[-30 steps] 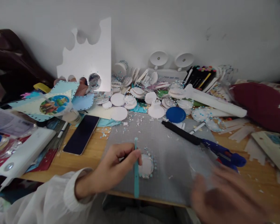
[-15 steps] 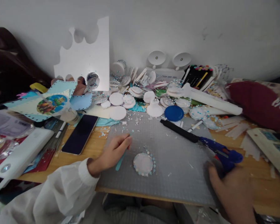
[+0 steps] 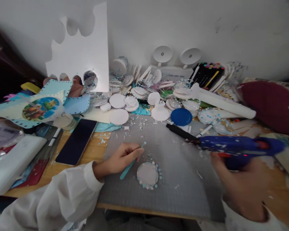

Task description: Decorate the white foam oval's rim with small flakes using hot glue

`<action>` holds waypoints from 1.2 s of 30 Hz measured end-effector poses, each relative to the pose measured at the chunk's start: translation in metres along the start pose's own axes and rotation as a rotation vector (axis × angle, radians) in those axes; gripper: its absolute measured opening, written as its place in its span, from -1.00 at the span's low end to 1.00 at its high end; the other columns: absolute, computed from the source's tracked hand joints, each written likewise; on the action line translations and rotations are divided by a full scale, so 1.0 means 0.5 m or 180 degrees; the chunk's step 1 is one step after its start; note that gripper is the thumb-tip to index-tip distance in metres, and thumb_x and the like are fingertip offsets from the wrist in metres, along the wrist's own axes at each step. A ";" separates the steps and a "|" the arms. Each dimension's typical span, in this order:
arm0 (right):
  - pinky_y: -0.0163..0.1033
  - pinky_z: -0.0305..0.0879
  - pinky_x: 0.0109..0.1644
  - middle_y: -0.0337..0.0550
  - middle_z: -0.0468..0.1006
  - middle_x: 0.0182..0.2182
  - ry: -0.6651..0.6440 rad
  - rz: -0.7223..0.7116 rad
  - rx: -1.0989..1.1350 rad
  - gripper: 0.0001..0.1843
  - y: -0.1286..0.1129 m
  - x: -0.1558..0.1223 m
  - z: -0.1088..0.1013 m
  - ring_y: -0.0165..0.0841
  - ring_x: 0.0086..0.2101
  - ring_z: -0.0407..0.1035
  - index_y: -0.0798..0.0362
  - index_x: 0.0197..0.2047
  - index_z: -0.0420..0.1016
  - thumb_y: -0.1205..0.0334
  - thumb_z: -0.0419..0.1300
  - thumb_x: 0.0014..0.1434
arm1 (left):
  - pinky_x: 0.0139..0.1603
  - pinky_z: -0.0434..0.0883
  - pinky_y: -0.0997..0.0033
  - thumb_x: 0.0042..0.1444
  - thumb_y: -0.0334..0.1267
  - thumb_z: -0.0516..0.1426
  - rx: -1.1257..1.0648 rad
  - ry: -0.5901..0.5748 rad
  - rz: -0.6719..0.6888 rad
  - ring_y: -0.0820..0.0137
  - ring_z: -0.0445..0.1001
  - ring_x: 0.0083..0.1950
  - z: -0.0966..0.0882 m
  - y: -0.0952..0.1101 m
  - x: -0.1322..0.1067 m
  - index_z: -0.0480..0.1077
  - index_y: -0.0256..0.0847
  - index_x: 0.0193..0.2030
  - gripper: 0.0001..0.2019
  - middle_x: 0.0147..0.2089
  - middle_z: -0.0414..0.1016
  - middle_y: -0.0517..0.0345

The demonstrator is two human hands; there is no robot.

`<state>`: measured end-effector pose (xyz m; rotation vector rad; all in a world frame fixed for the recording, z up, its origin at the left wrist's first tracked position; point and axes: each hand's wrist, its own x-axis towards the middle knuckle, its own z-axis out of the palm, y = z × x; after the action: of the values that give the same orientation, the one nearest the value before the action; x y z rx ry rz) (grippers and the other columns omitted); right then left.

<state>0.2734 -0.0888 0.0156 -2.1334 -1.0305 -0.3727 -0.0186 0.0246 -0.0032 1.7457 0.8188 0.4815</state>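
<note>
My left hand (image 3: 125,157) is closed on a thin teal craft stick (image 3: 128,168), which pokes out above and below the fingers. Just right of that hand, a white disc (image 3: 147,175) edged with small blue and white stars lies on the grey cutting mat (image 3: 183,179). At the right, my right hand (image 3: 240,183), somewhat blurred, wraps round the handle of a blue hot glue gun (image 3: 228,144). The gun is level, its nozzle pointing left near a long black rod-shaped tool (image 3: 180,132) on the mat.
Along the wall are heaped white discs (image 3: 160,113), star trims and markers (image 3: 209,75). A blue disc (image 3: 181,116) lies at the mat's back edge. To the left are a phone (image 3: 76,141) and an upright white board (image 3: 86,54); a white roll (image 3: 226,102) lies back right.
The glue gun has gone from slanting downward to level and raised, with my right hand now round its handle. My left hand has shifted slightly right, showing more of the teal stick.
</note>
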 end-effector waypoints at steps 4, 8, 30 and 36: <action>-0.23 0.10 -0.58 -0.27 0.30 -0.75 -0.0595 -0.0470 0.0641 -0.61 -0.067 -0.016 0.056 -0.35 -0.70 0.20 -0.03 -0.60 0.25 -0.16 0.20 -0.13 | -0.52 0.10 0.56 0.23 0.08 -0.06 -0.0133 -0.0110 -0.0075 0.53 0.12 -0.54 -0.003 0.000 -0.004 0.25 -0.27 -0.59 -0.49 -0.59 0.16 0.25; -0.29 0.12 -0.63 -0.29 0.36 -0.74 -0.0982 -0.0708 0.0865 -0.68 -0.084 -0.040 0.098 -0.38 -0.72 0.23 -0.01 -0.56 0.30 -0.08 0.20 -0.07 | -0.53 0.10 0.56 0.24 0.07 -0.05 -0.0285 -0.0260 -0.0096 0.53 0.12 -0.55 -0.005 0.002 -0.005 0.25 -0.27 -0.60 -0.49 -0.60 0.16 0.25; -0.30 0.02 -0.68 -0.33 0.26 -0.78 -0.1136 -0.1125 0.0658 -0.66 -0.081 -0.057 0.113 -0.41 -0.77 0.16 -0.05 -0.59 0.16 -0.06 0.11 0.02 | -0.58 0.11 0.55 0.27 -0.11 -0.05 -0.0307 -0.0610 0.0043 0.55 0.09 -0.59 -0.007 0.004 -0.002 0.23 -0.25 -0.60 -0.56 -0.63 0.15 0.28; -0.31 0.03 -0.67 -0.34 0.27 -0.76 -0.1124 -0.1234 0.0600 -0.69 -0.071 -0.060 0.117 -0.40 -0.75 0.19 -0.05 -0.56 0.16 -0.03 0.12 0.02 | -0.57 0.13 0.55 0.27 -0.09 -0.05 -0.0285 -0.0603 0.0054 0.54 0.12 -0.58 -0.007 0.008 -0.002 0.23 -0.25 -0.61 -0.55 -0.63 0.18 0.25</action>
<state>0.2239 -0.0489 -0.0237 -1.8625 -1.6233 -0.0706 -0.0204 0.0255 0.0018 1.6874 0.6393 0.3524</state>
